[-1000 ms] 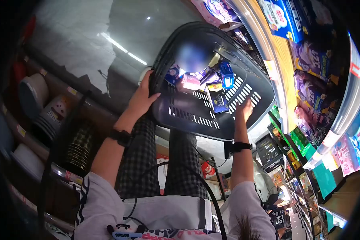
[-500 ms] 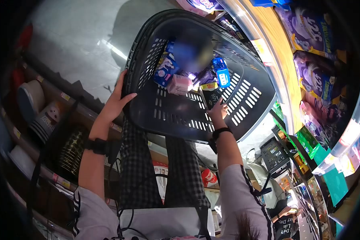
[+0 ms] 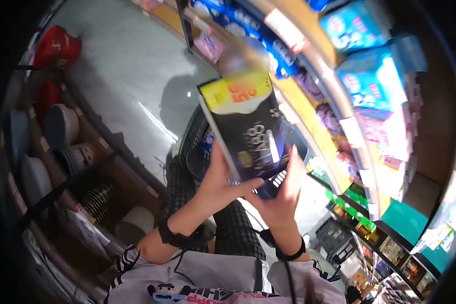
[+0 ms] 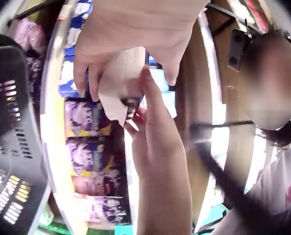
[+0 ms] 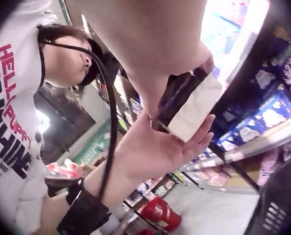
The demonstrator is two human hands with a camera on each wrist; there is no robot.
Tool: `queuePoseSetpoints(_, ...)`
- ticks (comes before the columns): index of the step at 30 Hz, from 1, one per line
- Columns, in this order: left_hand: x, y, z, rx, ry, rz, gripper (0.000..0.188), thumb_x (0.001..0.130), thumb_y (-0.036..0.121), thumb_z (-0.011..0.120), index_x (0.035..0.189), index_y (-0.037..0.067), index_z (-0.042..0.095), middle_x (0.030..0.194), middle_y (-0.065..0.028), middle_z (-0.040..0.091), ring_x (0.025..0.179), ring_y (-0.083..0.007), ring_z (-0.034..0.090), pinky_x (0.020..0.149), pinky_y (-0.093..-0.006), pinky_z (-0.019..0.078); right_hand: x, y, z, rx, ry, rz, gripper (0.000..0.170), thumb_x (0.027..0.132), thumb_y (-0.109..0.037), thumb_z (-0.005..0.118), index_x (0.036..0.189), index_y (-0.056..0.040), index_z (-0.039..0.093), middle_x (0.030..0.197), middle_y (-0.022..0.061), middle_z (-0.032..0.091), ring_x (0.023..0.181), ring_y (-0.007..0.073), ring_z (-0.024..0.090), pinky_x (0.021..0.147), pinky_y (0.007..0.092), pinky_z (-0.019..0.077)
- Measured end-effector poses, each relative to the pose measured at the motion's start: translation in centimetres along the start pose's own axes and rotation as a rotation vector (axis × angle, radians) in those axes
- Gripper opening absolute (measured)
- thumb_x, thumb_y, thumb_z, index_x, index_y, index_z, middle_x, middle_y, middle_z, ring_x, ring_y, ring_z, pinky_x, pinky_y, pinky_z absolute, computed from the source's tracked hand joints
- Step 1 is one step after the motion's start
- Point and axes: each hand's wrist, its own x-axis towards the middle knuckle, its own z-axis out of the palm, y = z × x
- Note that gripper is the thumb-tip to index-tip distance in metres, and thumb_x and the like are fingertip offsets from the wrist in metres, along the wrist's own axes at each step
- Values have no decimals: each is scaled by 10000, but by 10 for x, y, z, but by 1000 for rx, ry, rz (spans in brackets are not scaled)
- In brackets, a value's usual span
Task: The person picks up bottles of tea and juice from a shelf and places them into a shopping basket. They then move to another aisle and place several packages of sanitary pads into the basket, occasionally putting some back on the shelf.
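Note:
Both hands hold a flat black packet [image 3: 251, 134] with a yellow top band, up in front of the body. My left hand [image 3: 218, 185] grips its left and lower edge, thumb across the front. At the lower right my right hand [image 3: 281, 195] grips it, with the two thumbs close together at the bottom. The packet's pale back [image 5: 197, 107] shows in the right wrist view, the left fingers against it. Behind and below the packet is the dark shopping basket [image 3: 190, 144], mostly hidden in the head view; its slotted wall [image 4: 25, 132] shows in the left wrist view.
Shelves of blue and purple packs [image 4: 86, 156] run along the right. On the left, a shelf holds bowls [image 3: 61, 124] and stacked pots, with a red bucket [image 3: 55, 45] beyond. Grey floor [image 3: 121, 76] lies between. Another dark basket [image 3: 334, 238] stands at lower right.
The black packet has come up out of the basket toward the head camera. My left hand has left the basket's rim and now holds the packet together with my right hand.

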Motion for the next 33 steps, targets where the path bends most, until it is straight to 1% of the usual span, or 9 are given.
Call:
queuePoseSetpoints(4, -30, 112, 12, -63, 30, -35, 838, 690, -34, 694, 1342, 52, 175, 1202, -89, 424, 1126, -170, 435, 925, -315, 392, -9, -43, -54, 612, 186, -176, 711, 681, -70, 656, 1291, 33, 306, 1131, 203, 507, 1005, 304, 507, 887, 396, 391)
queuePoseSetpoints(8, -57, 184, 4, 458, -226, 111, 914, 647, 67, 758, 1374, 54, 205, 1290, -115, 410, 1137, -197, 457, 941, -296, 364, -11, -63, -92, 526, 165, 86, 681, 738, -61, 598, 1318, 20, 251, 1202, 178, 468, 1044, 230, 491, 928, 363, 365)
queuePoseSetpoints(10, -65, 202, -13, 677, -372, 131, 855, 625, 93, 764, 1342, 55, 299, 1286, -137, 444, 1147, -215, 473, 940, -295, 365, -8, -65, -95, 878, 85, 109, 830, 736, -212, 648, 1385, -65, 153, 1392, 170, 251, 1186, 261, 392, 983, 385, 312)
queuePoseSetpoints(13, -74, 228, -34, 831, -505, 152, 754, 582, 114, 780, 1254, 99, 440, 1122, -133, 567, 1050, -263, 541, 870, -316, 417, 4, -86, -99, 1240, -215, 107, 972, 719, -544, 630, 1404, -89, 112, 1402, 188, 224, 1308, 299, 217, 1058, 421, 154)
queuePoseSetpoints(16, -76, 237, -50, 802, -397, 106, 747, 580, 112, 785, 1241, 99, 438, 1050, -116, 584, 902, -240, 585, 783, -309, 449, 17, -74, -88, 814, -739, -194, 878, 660, -322, 736, 1361, -63, 275, 1354, 151, 344, 1284, 253, 279, 1041, 388, 202)
queuePoseSetpoints(18, -71, 238, -60, 691, -235, 57, 771, 586, 116, 788, 1257, 100, 407, 1048, -101, 563, 834, -223, 582, 750, -310, 455, 18, -96, -68, 824, -735, 78, 781, 601, -86, 735, 1295, -45, 378, 1296, 109, 417, 1208, 201, 382, 1001, 341, 277)
queuePoseSetpoints(26, -15, 185, -132, 582, 204, 193, 611, 762, 28, 620, 1296, 44, 323, 1177, -140, 456, 988, -194, 507, 852, -311, 420, 106, -109, -41, 868, -73, 473, 459, 717, -36, 650, 1152, -36, 504, 1109, 60, 531, 977, 137, 517, 833, 256, 409)
queuePoseSetpoints(30, -7, 175, -162, 503, 166, 110, 586, 773, 26, 605, 1290, 32, 331, 1198, -140, 458, 994, -201, 512, 857, -311, 421, 150, -109, -91, 1291, 531, 216, 483, 799, -102, 553, 1255, -40, 406, 1247, 99, 437, 983, 210, 538, 835, 300, 433)
queuePoseSetpoints(33, 0, 176, -175, 497, 161, 94, 556, 776, 26, 598, 1275, 29, 353, 1194, -141, 466, 982, -202, 522, 847, -310, 429, 217, -166, -158, 748, 686, -54, 466, 837, -140, 538, 1265, -31, 388, 1183, 104, 477, 987, 186, 524, 851, 286, 415)
